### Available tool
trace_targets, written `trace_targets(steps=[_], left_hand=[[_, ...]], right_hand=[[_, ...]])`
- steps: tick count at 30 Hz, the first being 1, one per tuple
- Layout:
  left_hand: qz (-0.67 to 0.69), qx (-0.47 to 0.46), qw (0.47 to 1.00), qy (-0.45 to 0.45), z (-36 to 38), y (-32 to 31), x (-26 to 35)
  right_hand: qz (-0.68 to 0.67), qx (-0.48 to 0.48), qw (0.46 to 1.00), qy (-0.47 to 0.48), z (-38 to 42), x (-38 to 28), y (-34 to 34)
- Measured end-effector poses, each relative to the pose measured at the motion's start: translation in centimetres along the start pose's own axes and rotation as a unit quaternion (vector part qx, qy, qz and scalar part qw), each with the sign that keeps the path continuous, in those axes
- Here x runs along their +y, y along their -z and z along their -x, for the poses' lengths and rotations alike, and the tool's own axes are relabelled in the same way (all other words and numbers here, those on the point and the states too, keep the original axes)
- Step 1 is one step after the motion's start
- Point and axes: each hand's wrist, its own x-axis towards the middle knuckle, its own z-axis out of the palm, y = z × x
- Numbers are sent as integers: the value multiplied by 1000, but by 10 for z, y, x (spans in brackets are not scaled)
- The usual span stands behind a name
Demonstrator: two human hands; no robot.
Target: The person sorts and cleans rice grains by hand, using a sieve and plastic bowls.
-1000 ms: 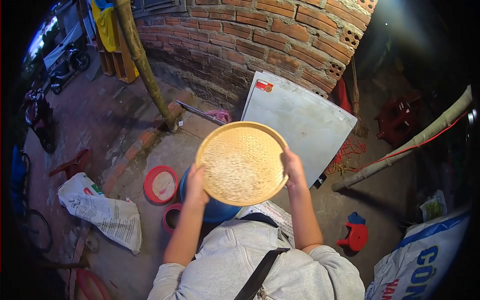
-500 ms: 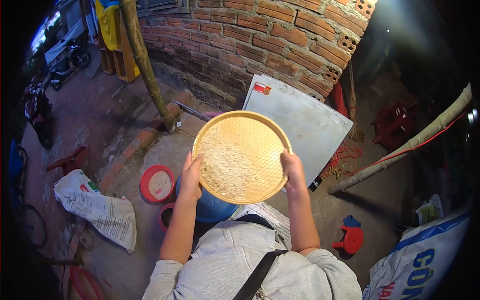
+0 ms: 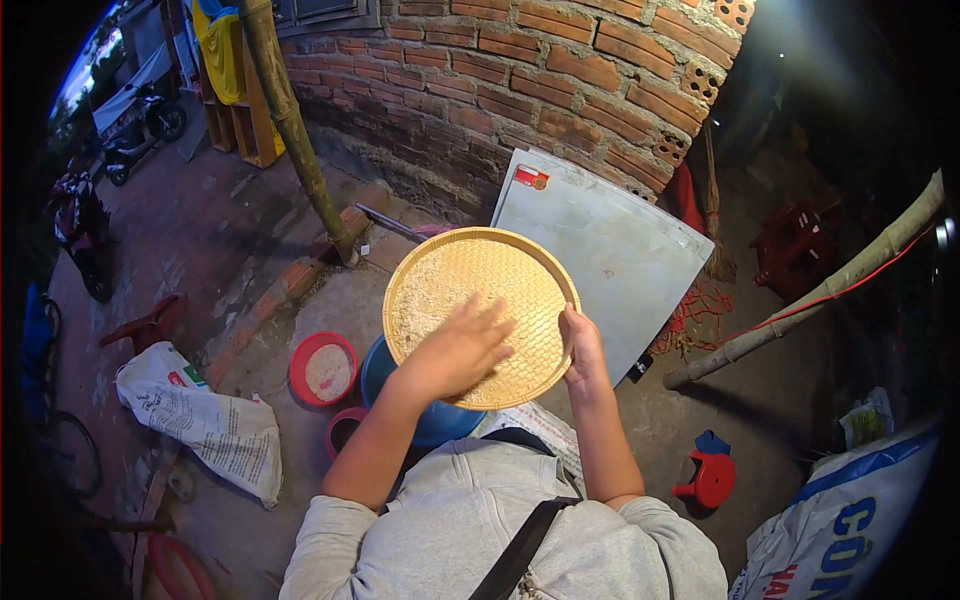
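A round woven bamboo winnowing basket [image 3: 535, 290] is held up in front of my chest, above a blue tub [image 3: 440, 425]. Pale grain, which looks like rice [image 3: 425, 290], covers its left side. My right hand [image 3: 585, 350] grips the basket's right rim, thumb on top. Inside the basket, my left hand [image 3: 460, 350] lies over the grain with its fingers stretched out and slightly blurred. Left of the tub stands a red basin [image 3: 323, 369] with more pale grain in it, and a smaller dark-centred red bowl [image 3: 343, 432] sits just below that.
A grey metal panel [image 3: 610, 265] leans near the brick wall [image 3: 470, 100]. Bamboo poles [image 3: 300, 150] rise left and right. A white sack [image 3: 210, 425] lies at left; a red stool [image 3: 712, 478] and a large printed sack [image 3: 840, 520] are at right. Motorbikes [image 3: 85, 235] stand far left.
My left hand has let go of the basket's left rim and moved right, onto the grain inside. My right hand keeps its hold. Some grain has shifted within the basket.
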Motion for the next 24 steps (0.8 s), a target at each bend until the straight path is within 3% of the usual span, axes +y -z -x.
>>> trace_targets(steps=[3,4,8,10,15,17,24], left_hand=[[61,-45,995,-62,0,0,11],[35,33,994,-97,3,-9,11],[60,65,992,-90,8,-7,1],[54,43,997,-17,15,-1,-5],[82,92,991,49,56,12,-29],[162,139,975,66,84,26,-35],[105,364,877,295,208,77,-7]], right_hand=[[4,-5,1000,3,0,-2,-3],[4,-5,1000,3,-1,-2,-4],[36,4,999,-13,-1,-4,-7],[44,0,999,-27,-1,-1,-14],[51,-53,993,-92,-12,26,-34],[51,-80,986,-134,-19,43,-51],[66,-172,936,-301,-6,103,-142]])
